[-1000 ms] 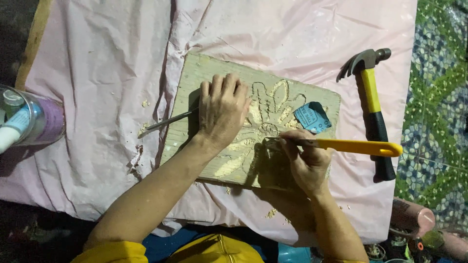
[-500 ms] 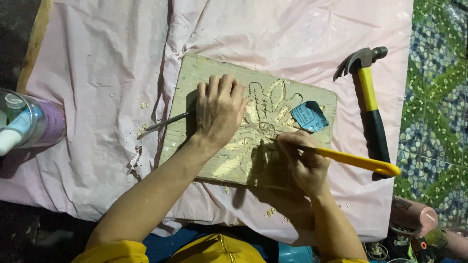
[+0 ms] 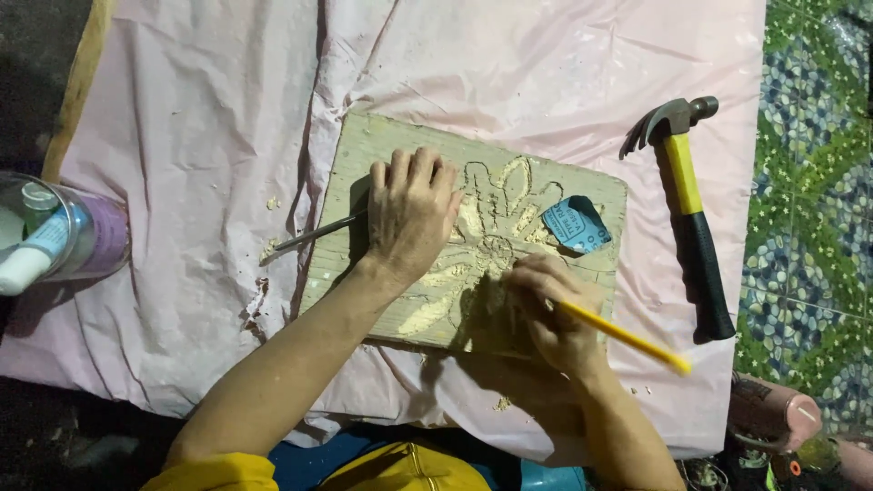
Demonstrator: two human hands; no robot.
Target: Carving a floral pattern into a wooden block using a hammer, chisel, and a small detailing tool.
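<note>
here, left hand (image 3: 411, 214) flat on board (image 3: 364, 155)

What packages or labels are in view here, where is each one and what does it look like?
Blue paper scrap: on the carved wooden board, at its right end; small, torn-edged, with dark print.
White tube: inside the clear cup at the left edge; a pale blue label band wraps it.
No signs or screens in view.

The pale rectangular wooden board (image 3: 382, 173) looks matt and rough where carved. Beneath it, the thin pink plastic sheet (image 3: 209, 136) is wrinkled and faintly glossy. The claw hammer's (image 3: 684, 205) metal head looks dull, its yellow-and-black grip smooth.
</note>
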